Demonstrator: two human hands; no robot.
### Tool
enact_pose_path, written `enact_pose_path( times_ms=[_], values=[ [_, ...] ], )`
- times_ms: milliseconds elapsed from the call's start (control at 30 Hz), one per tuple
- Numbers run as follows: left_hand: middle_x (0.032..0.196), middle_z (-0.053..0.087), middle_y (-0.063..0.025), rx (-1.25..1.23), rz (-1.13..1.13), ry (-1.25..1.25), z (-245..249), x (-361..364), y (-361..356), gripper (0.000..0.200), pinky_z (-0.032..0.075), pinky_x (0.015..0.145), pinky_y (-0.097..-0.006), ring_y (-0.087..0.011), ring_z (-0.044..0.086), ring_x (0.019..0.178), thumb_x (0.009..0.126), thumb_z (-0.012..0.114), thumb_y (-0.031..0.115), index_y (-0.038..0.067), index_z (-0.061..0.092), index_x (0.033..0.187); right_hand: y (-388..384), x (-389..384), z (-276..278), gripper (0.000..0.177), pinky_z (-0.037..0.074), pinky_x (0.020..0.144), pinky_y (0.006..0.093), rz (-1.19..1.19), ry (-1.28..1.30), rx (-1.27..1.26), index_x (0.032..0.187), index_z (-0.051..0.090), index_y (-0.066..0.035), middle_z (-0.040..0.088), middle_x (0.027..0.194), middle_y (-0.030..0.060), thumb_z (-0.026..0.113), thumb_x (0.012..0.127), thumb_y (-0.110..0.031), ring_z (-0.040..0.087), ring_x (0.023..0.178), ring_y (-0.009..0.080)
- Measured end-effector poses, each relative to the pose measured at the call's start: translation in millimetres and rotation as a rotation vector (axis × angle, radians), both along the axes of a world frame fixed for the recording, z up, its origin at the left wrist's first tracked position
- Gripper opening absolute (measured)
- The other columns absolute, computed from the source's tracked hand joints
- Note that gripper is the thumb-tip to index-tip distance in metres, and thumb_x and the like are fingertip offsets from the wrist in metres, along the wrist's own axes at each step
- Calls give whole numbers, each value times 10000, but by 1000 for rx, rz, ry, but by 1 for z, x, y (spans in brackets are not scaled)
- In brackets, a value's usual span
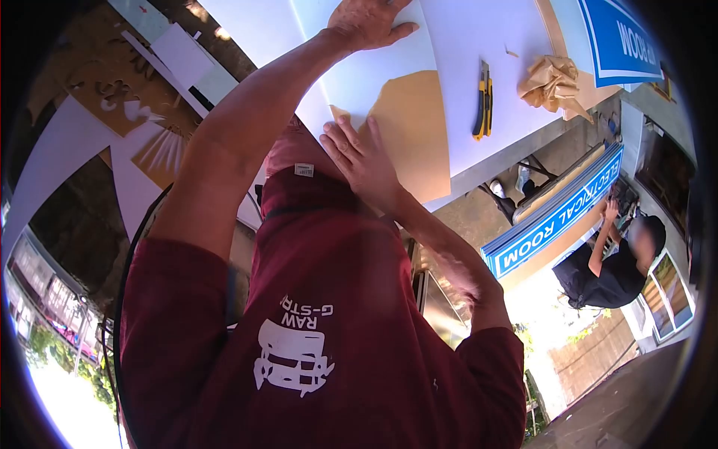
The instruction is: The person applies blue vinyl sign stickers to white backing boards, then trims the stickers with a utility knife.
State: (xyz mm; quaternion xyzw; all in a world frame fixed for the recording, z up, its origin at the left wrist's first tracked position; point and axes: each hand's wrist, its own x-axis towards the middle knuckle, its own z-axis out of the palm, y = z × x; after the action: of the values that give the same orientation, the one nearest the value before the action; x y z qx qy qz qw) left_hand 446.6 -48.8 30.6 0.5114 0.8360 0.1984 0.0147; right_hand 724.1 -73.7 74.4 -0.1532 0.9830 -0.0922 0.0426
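Note:
My left hand reaches to the top edge of the view and lies on a white sheet, its thumb spread and some fingertips cut off by the frame. Nearer my body, my right hand rests with fingers stretched out at the edge of a tan paper area beside the white surface. Neither hand grips anything I can see. To the right of the sheet lies a yellow and black utility knife on the white tabletop.
Crumpled tan paper lies beyond the knife, near a blue sign. Stacked blue "ELECTRICAL ROOM" signs stand at right, where a person in black bends over. Paper scraps lie on the left.

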Motion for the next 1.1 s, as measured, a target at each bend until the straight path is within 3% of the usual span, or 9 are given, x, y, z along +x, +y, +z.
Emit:
enact_pose_path(
  times_ms=[100, 200, 333, 433, 533, 633, 833, 1100],
  values=[
    [1668, 302, -174, -4, 8, 6, -2, 1, 0, 727, 125, 1283, -589, -408, 151, 1574, 1011, 531, 538, 57, 429, 1546, -2, 0, -5, 558, 271, 1231, 585, -104, -6, -266, 1513, 496, -59, 432, 1611, 109, 566, 978, -201, 356, 1525, 305],
    [1673, 294, -172, -4, 12, 30, -5, 0, 1, 724, 119, 1285, -583, -407, 150, 1575, 1011, 533, 533, 55, 430, 1546, -1, -32, 6, 568, 285, 1236, 539, -224, 44, -205, 1501, 504, -36, 446, 1602, 122, 598, 960, -185, 352, 1528, 309],
    [1679, 283, -171, -45, 3, -17, 0, -3, 2, 726, 109, 1289, -575, -406, 146, 1576, 1013, 522, 537, 57, 427, 1549, 2, -21, -9, 569, 282, 1241, 523, -131, 32, -160, 1488, 502, 17, 441, 1603, 171, 586, 972, -208, 333, 1538, 329],
    [1677, 291, -173, 3, 10, 28, -2, -1, 0, 732, 107, 1288, -577, -404, 145, 1577, 1012, 510, 549, 60, 427, 1550, 6, -2, -5, 547, 351, 1196, 511, -63, 27, -175, 1450, 527, 34, 497, 1537, 180, 610, 953, -180, 415, 1472, 344],
    [1674, 296, -174, -39, 16, 22, -1, -1, 2, 731, 103, 1288, -579, -403, 144, 1578, 1014, 500, 554, 61, 429, 1549, 9, -8, 7, 494, 427, 1117, 490, -150, -1, -371, 1373, 574, 39, 569, 1396, 160, 645, 912, -125, 514, 1327, 341],
    [1677, 290, -173, -28, 15, 30, -3, -1, 2, 724, 96, 1289, -579, -403, 139, 1580, 1018, 497, 549, 61, 427, 1550, 4, -40, 18, 446, 483, 1003, 458, -235, 211, -328, 1312, 608, 22, 599, 1233, 129, 664, 880, -74, 557, 1171, 308],
    [1687, 271, -167, -54, 8, -9, 0, -2, 2, 725, 84, 1294, -570, -400, 123, 1584, 1028, 490, 544, 64, 406, 1563, 7, -57, -26, 321, 495, 842, 404, -174, 354, -308, 1140, 659, -25, 605, 1083, 75, 683, 824, -73, 587, 1031, 257],
    [1693, 253, -164, -61, 7, -41, 7, -1, 1, 703, 74, 1303, -556, -386, 107, 1590, 1041, 494, 518, 69, 391, 1571, 4, -73, -32, 142, 434, 735, 410, -227, 303, -289, 879, 585, -81, 501, 910, 74, 667, 780, -23, 516, 853, 250]
  ],
)
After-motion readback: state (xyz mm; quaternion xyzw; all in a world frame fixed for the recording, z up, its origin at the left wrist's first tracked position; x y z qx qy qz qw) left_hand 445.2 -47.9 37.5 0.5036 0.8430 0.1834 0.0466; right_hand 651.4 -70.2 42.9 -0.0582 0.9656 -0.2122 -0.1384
